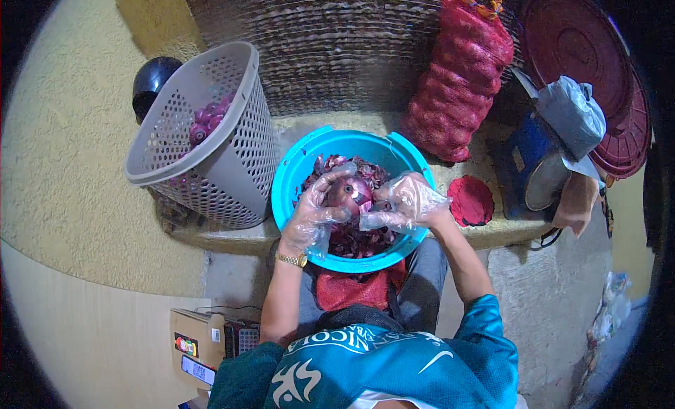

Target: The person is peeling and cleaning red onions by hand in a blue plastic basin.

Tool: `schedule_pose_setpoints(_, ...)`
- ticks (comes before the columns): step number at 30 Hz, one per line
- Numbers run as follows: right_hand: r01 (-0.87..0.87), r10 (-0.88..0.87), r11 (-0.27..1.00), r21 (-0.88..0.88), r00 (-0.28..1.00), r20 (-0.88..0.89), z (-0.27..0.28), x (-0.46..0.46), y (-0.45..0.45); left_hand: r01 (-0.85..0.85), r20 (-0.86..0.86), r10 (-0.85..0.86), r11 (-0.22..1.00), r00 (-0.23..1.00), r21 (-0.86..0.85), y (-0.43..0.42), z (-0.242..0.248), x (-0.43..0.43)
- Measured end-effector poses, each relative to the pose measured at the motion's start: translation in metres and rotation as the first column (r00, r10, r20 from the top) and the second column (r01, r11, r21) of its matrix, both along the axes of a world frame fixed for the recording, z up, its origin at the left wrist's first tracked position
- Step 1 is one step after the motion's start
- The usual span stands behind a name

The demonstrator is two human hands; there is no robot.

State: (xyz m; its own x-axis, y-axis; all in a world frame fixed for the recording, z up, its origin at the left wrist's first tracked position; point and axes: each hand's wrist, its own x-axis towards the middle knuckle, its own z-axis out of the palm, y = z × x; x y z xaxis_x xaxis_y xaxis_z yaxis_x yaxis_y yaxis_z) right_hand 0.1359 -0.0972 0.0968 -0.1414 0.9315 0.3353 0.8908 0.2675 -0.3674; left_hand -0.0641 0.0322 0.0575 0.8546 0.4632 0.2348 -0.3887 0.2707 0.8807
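A red onion (350, 194) rests in my left hand (318, 208), with the fingers and thumb curled round its left side. My right hand (408, 200) is close against the onion's right side, thumb below and fingers above. Whether it grips a bit of skin cannot be made out. Both hands wear clear plastic gloves. Beneath them, a turquoise plastic basin (295, 150) holds a heap of dry onion skins (364, 245). A paler patch shows on the onion's lower right.
Left of the basin, a grey perforated basket (248, 161) contains several red onions (211, 116). A full red mesh sack (459, 82) leans at the back right. Nearby are a round red cloth (471, 200), a blue weighing scale (527, 166) and dark red lids (577, 53).
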Motion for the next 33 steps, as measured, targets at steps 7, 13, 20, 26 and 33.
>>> schedule_pose_setpoints(7,0.023,-0.013,0.992,-0.126,0.997,0.079,-0.016,0.002,-0.004,-0.032,0.021,0.042,0.936,0.999,-0.351,-0.003,-0.013,-0.001)
schedule_pose_setpoints(13,0.101,-0.04,0.961,-0.258,0.972,0.233,-0.043,0.011,-0.001,-0.129,0.004,0.139,0.929,0.99,-0.346,0.016,-0.044,-0.001)
schedule_pose_setpoints(20,0.195,-0.087,0.909,-0.368,0.953,0.292,-0.065,0.019,0.001,-0.135,0.028,0.16,0.904,0.987,-0.406,0.022,-0.059,-0.004)
schedule_pose_setpoints(26,0.264,-0.296,0.933,-0.243,0.949,-0.105,-0.05,0.015,-0.002,-0.111,0.052,0.158,0.859,0.986,-0.499,0.023,-0.061,-0.004)
schedule_pose_setpoints(33,0.07,-0.219,0.975,-0.213,0.501,-0.837,-0.086,-0.017,0.031,-0.108,0.098,0.212,0.781,0.972,-0.616,0.008,-0.062,0.011)
